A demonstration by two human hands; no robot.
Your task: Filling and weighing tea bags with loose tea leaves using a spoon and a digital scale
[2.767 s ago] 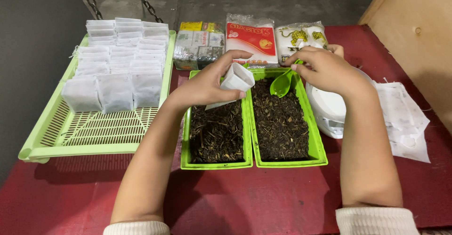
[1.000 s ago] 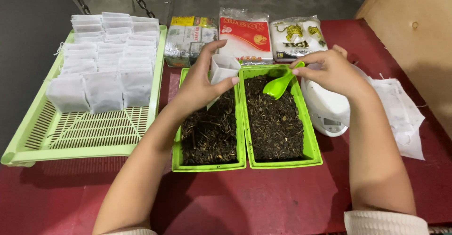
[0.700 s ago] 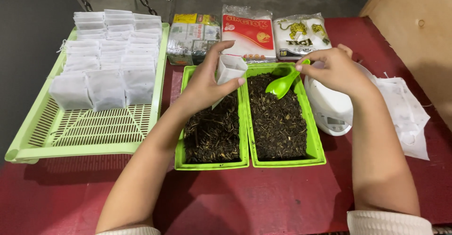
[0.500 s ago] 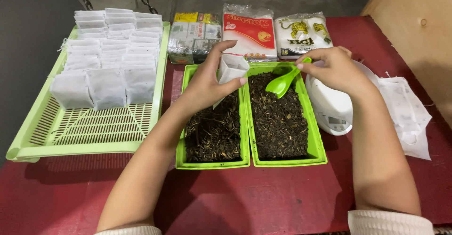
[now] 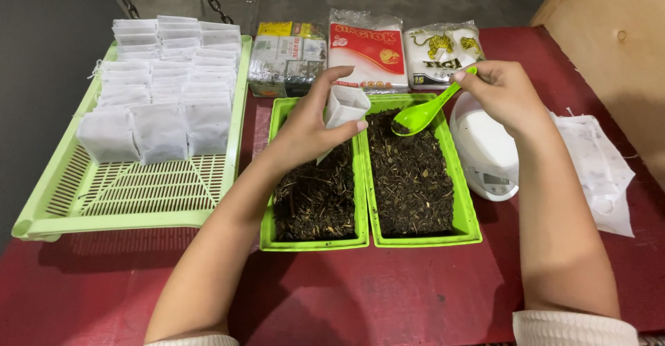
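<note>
lime green scoop (image 5: 421, 114), white pouch (image 5: 344, 106), dark red table (image 5: 388, 297)

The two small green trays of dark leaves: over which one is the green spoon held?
Over the right tray, beside the white scale. The spoon hangs above its far end; the left tray lies under the white bag.

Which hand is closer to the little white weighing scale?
Right. The right hand holds the green spoon just above and beside the white scale. The left hand is farther off, over the left green tray, holding a white pouch.
</note>
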